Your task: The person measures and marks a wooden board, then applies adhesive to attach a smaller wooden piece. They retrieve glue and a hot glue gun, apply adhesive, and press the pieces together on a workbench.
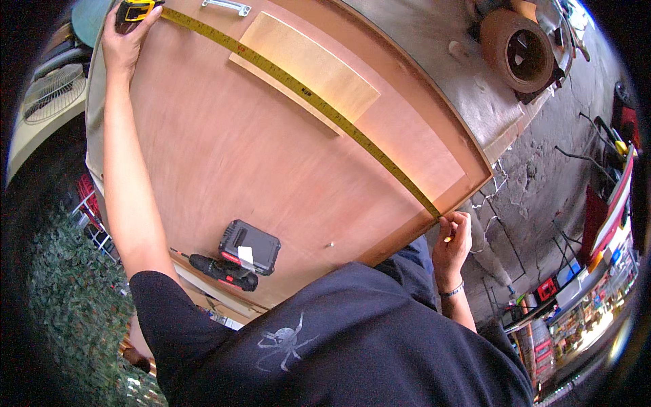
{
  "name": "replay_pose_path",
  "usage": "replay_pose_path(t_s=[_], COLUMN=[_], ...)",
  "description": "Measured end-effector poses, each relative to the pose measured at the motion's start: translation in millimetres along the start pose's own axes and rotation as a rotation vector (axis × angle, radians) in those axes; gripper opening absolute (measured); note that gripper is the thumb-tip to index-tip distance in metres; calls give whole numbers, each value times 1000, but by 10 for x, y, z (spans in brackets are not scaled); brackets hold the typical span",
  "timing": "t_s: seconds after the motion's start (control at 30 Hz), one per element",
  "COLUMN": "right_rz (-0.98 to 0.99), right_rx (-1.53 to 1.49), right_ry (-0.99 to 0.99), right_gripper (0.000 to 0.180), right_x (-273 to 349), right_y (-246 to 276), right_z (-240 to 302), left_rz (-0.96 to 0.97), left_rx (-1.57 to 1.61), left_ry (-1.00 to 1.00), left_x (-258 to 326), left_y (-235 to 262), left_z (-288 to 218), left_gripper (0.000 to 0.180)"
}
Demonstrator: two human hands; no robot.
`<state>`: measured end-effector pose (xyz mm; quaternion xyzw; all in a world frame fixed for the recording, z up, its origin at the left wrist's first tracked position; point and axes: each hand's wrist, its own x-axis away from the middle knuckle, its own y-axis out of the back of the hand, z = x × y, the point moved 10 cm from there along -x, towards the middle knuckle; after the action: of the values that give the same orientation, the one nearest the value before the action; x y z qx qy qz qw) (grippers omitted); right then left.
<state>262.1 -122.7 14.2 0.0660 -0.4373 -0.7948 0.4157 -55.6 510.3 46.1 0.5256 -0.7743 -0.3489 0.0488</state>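
My left hand (125, 47) grips a black and yellow tape measure (137, 9) at the far left of a wooden panel (224, 149). Its yellow blade (305, 92) is drawn out diagonally across the panel to the near right corner. There my right hand (453, 245) is closed at the blade's end, against the panel's raised edge. A thin stick with a yellow tip (447, 239), like a pencil, pokes out between its fingers. Under the blade lies a pale, rectangular wooden board (325, 68). A metal pull handle (226, 7) rests beyond the blade.
A cordless drill (234, 261) with a black battery lies on the panel's near left part. A small metal piece (330, 244) sits to its right. Beyond the far right edge is a roll of brown tape (517, 51). A fan (54, 95) stands at the left.
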Motion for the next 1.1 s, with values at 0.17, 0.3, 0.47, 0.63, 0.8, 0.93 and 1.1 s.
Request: replay_pose_path(t_s=[0.17, 0.3, 0.47, 0.63, 0.8, 0.93, 1.1], right_rz=[6, -2, 23, -184, 131, 376, 362], right_rx=[0, -19, 82, -219, -370, -528, -654], right_ry=[17, 9, 84, 84, 263, 451, 257], right_gripper=[15, 16, 16, 7, 14, 7, 18], right_x=[-7, -5, -49, -285, -676, -552, -93], right_y=[-7, -15, 12, 677, 825, 354, 96], right_z=[16, -3, 98, -126, 998, 2128, 2276], left_rz=[18, 23, 22, 49, 46, 156, -178], left_rx=[-50, 8, -10, -138, 76, 64, 24], left_ry=[-24, -21, -6, -130, -144, 28, 280], left_x=[-25, -28, 28, 279, 1169, 1894, 2893], left_y=[4, -21, 45, 387, 612, 320, 163], left_z=[34, 69, 57, -802, -2236, -2953, -3448], left_gripper=[53, 54, 53, 50, 61, 62, 63])
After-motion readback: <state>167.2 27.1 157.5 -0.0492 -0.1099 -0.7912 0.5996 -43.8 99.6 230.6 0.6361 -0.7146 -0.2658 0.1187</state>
